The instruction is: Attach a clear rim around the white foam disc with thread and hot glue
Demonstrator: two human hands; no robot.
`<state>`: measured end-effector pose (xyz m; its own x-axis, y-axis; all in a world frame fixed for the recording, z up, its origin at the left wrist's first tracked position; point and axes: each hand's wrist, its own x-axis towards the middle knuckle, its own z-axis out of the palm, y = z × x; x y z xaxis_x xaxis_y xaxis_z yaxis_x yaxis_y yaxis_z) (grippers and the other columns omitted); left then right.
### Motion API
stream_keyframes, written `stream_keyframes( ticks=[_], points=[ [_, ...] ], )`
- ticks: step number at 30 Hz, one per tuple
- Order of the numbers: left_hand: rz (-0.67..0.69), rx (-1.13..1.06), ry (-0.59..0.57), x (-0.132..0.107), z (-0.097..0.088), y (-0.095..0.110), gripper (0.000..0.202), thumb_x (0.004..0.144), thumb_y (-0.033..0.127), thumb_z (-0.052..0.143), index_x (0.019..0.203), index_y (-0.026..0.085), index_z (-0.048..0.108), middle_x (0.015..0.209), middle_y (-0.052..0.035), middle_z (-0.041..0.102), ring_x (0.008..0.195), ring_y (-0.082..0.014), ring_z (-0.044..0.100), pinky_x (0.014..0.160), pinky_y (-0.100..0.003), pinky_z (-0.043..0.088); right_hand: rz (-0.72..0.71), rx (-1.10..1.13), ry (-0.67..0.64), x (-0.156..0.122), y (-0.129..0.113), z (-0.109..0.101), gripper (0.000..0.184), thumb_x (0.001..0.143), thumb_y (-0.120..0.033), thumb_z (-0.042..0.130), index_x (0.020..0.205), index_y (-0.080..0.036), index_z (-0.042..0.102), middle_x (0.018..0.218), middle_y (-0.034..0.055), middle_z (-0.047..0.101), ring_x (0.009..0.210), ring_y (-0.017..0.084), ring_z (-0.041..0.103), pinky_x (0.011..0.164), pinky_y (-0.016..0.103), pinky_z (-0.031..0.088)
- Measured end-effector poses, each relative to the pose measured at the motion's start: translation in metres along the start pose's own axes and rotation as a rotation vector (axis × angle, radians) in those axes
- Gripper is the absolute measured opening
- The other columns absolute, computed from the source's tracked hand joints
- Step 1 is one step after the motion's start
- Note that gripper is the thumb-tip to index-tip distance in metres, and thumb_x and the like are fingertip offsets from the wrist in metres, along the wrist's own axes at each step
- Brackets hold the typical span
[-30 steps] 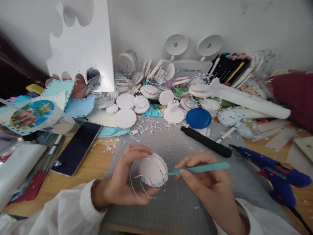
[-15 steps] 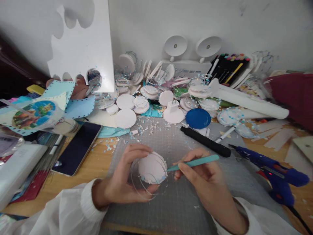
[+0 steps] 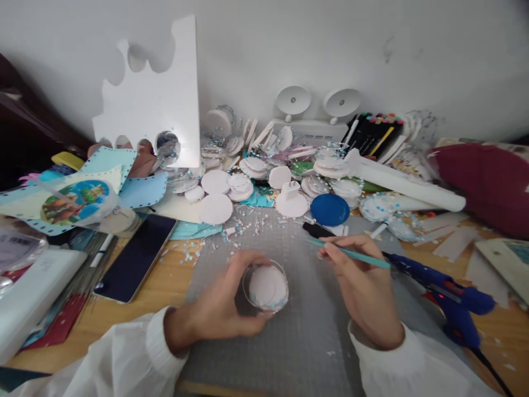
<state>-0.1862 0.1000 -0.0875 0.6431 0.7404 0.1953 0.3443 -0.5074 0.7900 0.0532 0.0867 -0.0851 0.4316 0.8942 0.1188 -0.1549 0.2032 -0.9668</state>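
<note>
Between the thumb and fingers of my left hand [image 3: 231, 303] is a round white foam disc [image 3: 268, 286], gripped by its edge above the grey cutting mat [image 3: 297, 353]. Small blue and white bits dot the disc's near rim, and a thin wire loops around it. My right hand [image 3: 359, 281] pinches a pair of teal tweezers [image 3: 359, 256], their tip pointing left, apart from the disc. Just behind that hand lies a black rod-shaped tool [image 3: 316, 230], partly covered by the fingers.
A blue glue gun [image 3: 446, 292] rests on the right with its light on. At left lies a dark phone [image 3: 136, 259]. Decorated discs, a blue lid [image 3: 329, 209] and a white charger [image 3: 290, 190] crowd the back. Foam crumbs [image 3: 248, 226] litter the mat's far edge.
The tweezers have drawn away from the disc to the right with my right hand. My left hand has shifted slightly right, and the wire loop now sits closer around the disc. The view has tilted up.
</note>
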Motion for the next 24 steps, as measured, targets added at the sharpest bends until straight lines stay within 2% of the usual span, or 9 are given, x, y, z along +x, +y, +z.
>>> stream_keyframes(
  ticks=[4,7,10,15,20,24],
  points=[
    [0.020,0.059,-0.218,0.001,0.002,0.001,0.073,0.070,0.029,0.076,0.132,0.025,0.037,0.128,-0.0099,0.056,0.117,-0.0276,0.055,0.099,-0.041,0.047,-0.193,-0.228,-0.017,0.008,0.007,0.000,0.024,0.075,-0.024,0.079,0.081,-0.023,0.056,0.080,0.0000,0.072,0.071,0.016,0.071,0.066,0.028,0.056],
    [0.096,0.136,-0.315,0.002,0.002,0.003,0.073,0.072,0.032,0.075,0.134,0.023,0.038,0.126,-0.0121,0.059,0.116,-0.0298,0.056,0.098,-0.042,0.048,-0.238,-0.341,-0.102,0.017,0.009,0.008,0.025,0.074,-0.025,0.077,0.072,-0.023,0.052,0.074,0.0002,0.069,0.082,0.022,0.073,0.071,0.032,0.055],
    [0.149,0.176,-0.300,0.002,0.003,0.003,0.071,0.075,0.031,0.072,0.135,0.021,0.036,0.126,-0.0146,0.059,0.116,-0.0311,0.057,0.097,-0.044,0.049,-0.224,-0.392,-0.183,0.027,0.013,0.022,0.027,0.074,-0.027,0.076,0.065,-0.022,0.051,0.070,0.0006,0.069,0.081,0.023,0.073,0.074,0.034,0.055],
    [0.151,0.173,-0.249,0.000,0.003,0.002,0.073,0.077,0.028,0.069,0.139,0.020,0.031,0.135,-0.0176,0.055,0.125,-0.0323,0.054,0.103,-0.048,0.047,-0.232,-0.489,-0.247,0.044,0.026,0.040,0.023,0.072,-0.027,0.075,0.063,-0.023,0.054,0.071,0.0027,0.071,0.074,0.023,0.069,0.069,0.033,0.052],
    [0.182,0.193,-0.249,-0.001,0.004,0.001,0.072,0.078,0.030,0.069,0.138,0.019,0.032,0.133,-0.0176,0.057,0.123,-0.0329,0.056,0.102,-0.050,0.047,-0.229,-0.531,-0.275,0.052,0.031,0.044,0.022,0.069,-0.024,0.077,0.059,-0.022,0.057,0.066,0.0018,0.070,0.067,0.021,0.065,0.065,0.031,0.049],
    [0.194,0.184,-0.226,0.000,0.003,0.001,0.071,0.077,0.028,0.069,0.138,0.019,0.033,0.135,-0.0175,0.055,0.125,-0.0321,0.054,0.103,-0.049,0.047,-0.213,-0.467,-0.225,0.051,0.019,0.042,0.024,0.069,-0.029,0.079,0.062,-0.021,0.058,0.066,0.0015,0.069,0.067,0.020,0.065,0.065,0.032,0.050]
  ],
)
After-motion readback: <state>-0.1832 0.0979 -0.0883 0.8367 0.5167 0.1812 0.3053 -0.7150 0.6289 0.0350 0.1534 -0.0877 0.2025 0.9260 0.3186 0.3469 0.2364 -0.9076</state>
